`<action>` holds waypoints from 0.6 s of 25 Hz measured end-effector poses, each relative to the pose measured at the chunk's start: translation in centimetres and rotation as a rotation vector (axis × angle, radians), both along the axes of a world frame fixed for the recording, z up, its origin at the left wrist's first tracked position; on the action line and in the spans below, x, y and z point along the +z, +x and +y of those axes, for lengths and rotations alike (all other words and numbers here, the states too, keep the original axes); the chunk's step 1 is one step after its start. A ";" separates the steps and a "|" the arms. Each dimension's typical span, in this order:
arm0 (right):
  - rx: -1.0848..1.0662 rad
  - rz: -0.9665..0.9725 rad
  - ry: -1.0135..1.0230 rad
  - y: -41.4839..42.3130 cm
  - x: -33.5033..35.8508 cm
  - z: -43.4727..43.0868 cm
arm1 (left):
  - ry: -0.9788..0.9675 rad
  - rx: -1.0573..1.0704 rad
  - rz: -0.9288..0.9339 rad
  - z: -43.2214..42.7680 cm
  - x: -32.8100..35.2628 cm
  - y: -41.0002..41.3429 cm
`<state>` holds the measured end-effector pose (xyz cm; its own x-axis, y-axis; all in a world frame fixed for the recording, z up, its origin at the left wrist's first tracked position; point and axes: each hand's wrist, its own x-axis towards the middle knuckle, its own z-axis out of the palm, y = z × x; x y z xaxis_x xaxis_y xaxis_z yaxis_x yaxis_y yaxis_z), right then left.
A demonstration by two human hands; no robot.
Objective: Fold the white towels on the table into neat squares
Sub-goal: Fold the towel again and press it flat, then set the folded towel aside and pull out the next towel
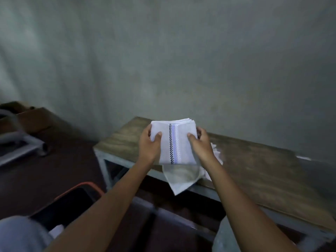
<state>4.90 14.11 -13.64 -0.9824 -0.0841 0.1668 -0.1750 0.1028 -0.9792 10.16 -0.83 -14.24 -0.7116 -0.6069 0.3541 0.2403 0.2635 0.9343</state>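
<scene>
Wooden table [254, 170]; towel stack [181, 142] above its near edge, gripped by left hand [150, 143] and right hand [201, 145].

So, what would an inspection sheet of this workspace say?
Surface: wooden table, worn top.
Job's things: folded towel with a striped band, held up; hanging towel draped over the front edge; crumpled towels on the table.
Clutter: small white patch near the wall, unclear.
Hands: left hand and right hand grip the folded towel's sides.
Cables: nothing seen.
Surroundings: grey wall; dark bin with orange rim; cardboard box; grey metal frame.
</scene>
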 end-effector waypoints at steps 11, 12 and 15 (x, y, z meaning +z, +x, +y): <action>0.594 -0.154 0.134 12.4 -5.0 -29.4 | 0.135 0.560 -0.143 -23.9 -5.7 20.7; 0.629 -0.188 0.165 12.9 -6.7 -31.7 | 0.169 0.592 -0.168 -25.6 -7.6 21.6; 0.693 -0.290 0.250 14.2 -12.9 -37.3 | 0.257 0.661 -0.277 -30.0 -14.0 23.6</action>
